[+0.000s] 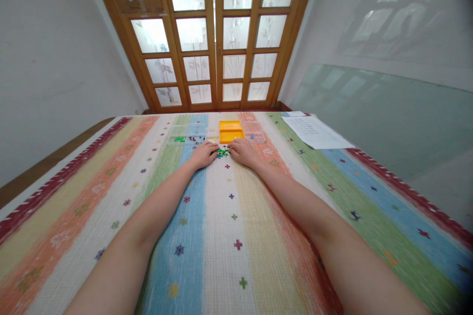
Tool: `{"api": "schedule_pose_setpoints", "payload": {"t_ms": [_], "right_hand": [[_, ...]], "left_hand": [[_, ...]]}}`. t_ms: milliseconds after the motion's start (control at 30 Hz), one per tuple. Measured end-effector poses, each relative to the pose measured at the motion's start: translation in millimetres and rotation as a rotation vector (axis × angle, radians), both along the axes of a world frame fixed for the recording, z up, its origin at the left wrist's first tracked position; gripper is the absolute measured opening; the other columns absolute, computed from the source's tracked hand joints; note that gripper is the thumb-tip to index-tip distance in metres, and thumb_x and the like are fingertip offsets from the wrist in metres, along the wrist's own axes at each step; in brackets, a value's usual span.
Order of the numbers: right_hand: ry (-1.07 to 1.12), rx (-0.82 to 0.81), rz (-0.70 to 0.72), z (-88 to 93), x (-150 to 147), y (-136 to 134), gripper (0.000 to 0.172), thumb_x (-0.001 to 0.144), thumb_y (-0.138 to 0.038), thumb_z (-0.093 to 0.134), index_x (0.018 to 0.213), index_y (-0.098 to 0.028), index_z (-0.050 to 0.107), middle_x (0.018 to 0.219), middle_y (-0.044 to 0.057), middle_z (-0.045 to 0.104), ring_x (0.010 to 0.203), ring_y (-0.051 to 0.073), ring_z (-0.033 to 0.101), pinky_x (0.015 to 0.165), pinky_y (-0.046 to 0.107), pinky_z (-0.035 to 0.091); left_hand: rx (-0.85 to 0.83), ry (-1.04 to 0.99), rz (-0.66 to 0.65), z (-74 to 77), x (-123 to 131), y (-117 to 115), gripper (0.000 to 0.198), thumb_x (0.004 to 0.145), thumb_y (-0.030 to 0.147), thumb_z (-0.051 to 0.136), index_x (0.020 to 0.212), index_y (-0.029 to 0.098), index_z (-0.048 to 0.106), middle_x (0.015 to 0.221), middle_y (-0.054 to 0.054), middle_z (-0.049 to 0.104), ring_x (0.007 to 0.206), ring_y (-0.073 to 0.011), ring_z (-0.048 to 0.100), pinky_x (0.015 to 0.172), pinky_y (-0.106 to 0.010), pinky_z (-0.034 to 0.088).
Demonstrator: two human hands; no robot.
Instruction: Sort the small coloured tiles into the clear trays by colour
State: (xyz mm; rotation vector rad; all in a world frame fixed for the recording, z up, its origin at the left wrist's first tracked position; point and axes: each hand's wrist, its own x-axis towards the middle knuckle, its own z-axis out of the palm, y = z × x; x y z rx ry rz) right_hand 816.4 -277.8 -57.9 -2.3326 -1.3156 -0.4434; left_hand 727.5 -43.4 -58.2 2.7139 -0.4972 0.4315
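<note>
A small pile of mixed green, blue, yellow and other coloured pieces [223, 153] lies on the striped cloth; each piece is too small to name. At its left edge rests my left hand [204, 154], fingers slightly bent and apart, reaching to the pieces. My right hand [243, 151] lies against the right edge, its fingers loosely curved around that side. I see nothing held in either hand, though the fingertips are small and partly hidden. Just behind the pile stands an open orange-yellow box [231, 125] with its lid up.
Left of the orange-yellow box, a clear plastic box [170, 141] holds green, dark red and yellow pieces in separate compartments. Another clear box [260, 139] at the right holds a few blue pieces. White printed sheets [314, 130] lie far right on the striped tablecloth [218, 256].
</note>
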Motion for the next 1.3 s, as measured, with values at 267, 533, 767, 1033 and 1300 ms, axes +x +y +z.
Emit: {"api": "schedule_pose_setpoints", "payload": {"t_ms": [267,533,767,1033,1300], "right_hand": [[0.010,-0.006,-0.001,-0.4,1,0,0.022,0.101,-0.025,0.058,0.109,-0.022,0.078,0.109,0.009,0.074,0.106,0.022,0.063,0.095,0.036,0.046],[0.019,-0.041,-0.022,5.2,-5,0,0.023,0.102,-0.024,0.055,0.110,-0.021,0.077,0.110,0.009,0.073,0.107,0.022,0.063,0.095,0.034,0.044],[0.026,-0.065,-0.026,8.3,-8,-1,0.026,0.103,-0.024,0.052,0.112,-0.020,0.076,0.112,0.010,0.073,0.108,0.023,0.062,0.096,0.034,0.043],[0.048,-0.083,-0.029,9.1,-7,0,0.027,0.103,-0.026,0.053,0.114,-0.021,0.077,0.113,0.010,0.073,0.110,0.023,0.061,0.097,0.034,0.041],[0.049,-0.076,-0.018,10.4,-9,-2,0.026,0.102,-0.024,0.054,0.114,-0.021,0.077,0.112,0.010,0.073,0.109,0.023,0.060,0.096,0.034,0.041]], "left_hand": [[-0.014,-0.042,0.020,-4.6,3,2,0.035,0.099,0.023,0.049,0.121,0.022,0.075,0.130,-0.009,0.072,0.125,-0.0256,0.059,0.116,-0.045,0.040],[-0.103,-0.104,0.158,-2.7,6,6,0.041,0.099,0.019,0.047,0.132,0.019,0.071,0.140,-0.011,0.067,0.130,-0.0264,0.056,0.119,-0.047,0.038],[-0.101,-0.175,0.277,-12.0,15,21,0.048,0.096,0.019,0.049,0.141,0.019,0.064,0.149,-0.011,0.061,0.139,-0.0289,0.049,0.122,-0.051,0.034],[-0.178,-0.185,0.295,-9.2,12,29,0.037,0.091,0.018,0.052,0.120,0.021,0.075,0.128,-0.009,0.072,0.124,-0.0280,0.058,0.116,-0.048,0.040],[-0.187,-0.035,0.123,5.1,5,41,0.017,0.083,0.021,0.060,0.085,0.022,0.076,0.095,-0.006,0.072,0.101,-0.0244,0.061,0.103,-0.042,0.044]]}}
